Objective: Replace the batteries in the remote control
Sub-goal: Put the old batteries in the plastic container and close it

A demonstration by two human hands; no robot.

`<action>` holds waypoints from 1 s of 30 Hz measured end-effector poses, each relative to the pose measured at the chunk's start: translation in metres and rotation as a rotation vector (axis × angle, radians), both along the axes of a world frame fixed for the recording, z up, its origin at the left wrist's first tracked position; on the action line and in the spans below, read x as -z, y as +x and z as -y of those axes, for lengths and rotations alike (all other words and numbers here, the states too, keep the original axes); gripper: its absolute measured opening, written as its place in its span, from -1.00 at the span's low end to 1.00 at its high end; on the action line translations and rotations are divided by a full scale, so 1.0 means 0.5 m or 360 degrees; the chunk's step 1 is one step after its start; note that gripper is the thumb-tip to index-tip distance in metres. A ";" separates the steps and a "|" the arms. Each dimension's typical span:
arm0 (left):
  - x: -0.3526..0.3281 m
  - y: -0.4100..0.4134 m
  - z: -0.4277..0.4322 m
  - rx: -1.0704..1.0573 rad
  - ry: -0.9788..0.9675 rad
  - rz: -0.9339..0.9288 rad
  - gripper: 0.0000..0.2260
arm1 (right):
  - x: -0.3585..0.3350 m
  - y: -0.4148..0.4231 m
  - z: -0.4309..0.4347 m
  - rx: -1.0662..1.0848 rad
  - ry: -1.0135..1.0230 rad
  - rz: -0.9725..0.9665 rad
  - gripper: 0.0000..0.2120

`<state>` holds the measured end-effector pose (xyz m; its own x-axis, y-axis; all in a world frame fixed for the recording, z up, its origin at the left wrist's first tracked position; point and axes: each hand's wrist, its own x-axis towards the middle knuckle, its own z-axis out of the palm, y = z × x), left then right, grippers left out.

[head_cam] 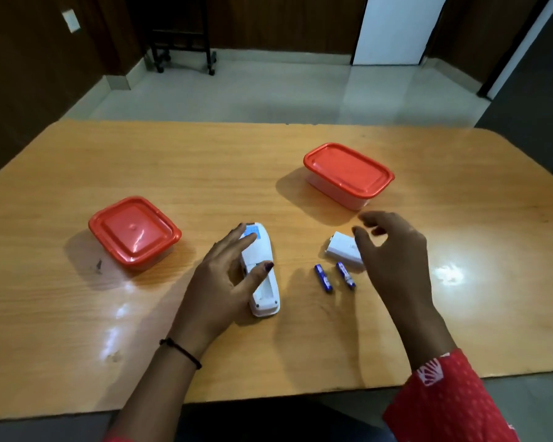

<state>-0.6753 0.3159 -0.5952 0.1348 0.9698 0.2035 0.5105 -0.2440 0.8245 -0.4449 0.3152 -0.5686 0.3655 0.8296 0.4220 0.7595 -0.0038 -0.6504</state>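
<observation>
A white remote control lies back-up on the wooden table, its battery bay uncovered. My left hand rests over its left side, fingers spread, thumb on the remote's body. The white battery cover lies to the right, partly hidden behind my right hand, which hovers above it with fingers apart and holds nothing. Two blue batteries lie side by side on the table between the remote and my right hand.
A square box with a red lid stands left of the remote. A rectangular box with a red lid stands behind the cover at the right. The table's near edge runs just below my wrists.
</observation>
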 end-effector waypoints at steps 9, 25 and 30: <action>-0.077 0.098 -0.084 -0.0007 -0.0085 0.0397 -0.77 | 0.024 0.076 -0.214 -0.0034 -0.0572 0.0326 -0.51; -0.222 0.102 0.153 0.0284 -0.0757 0.1495 -0.30 | -0.163 -0.141 0.243 -0.0368 0.0591 -0.0143 -0.67; -0.248 0.053 0.233 0.0502 -0.0994 0.1880 -0.37 | -0.190 -0.155 0.330 -0.0821 0.0470 0.0031 -0.61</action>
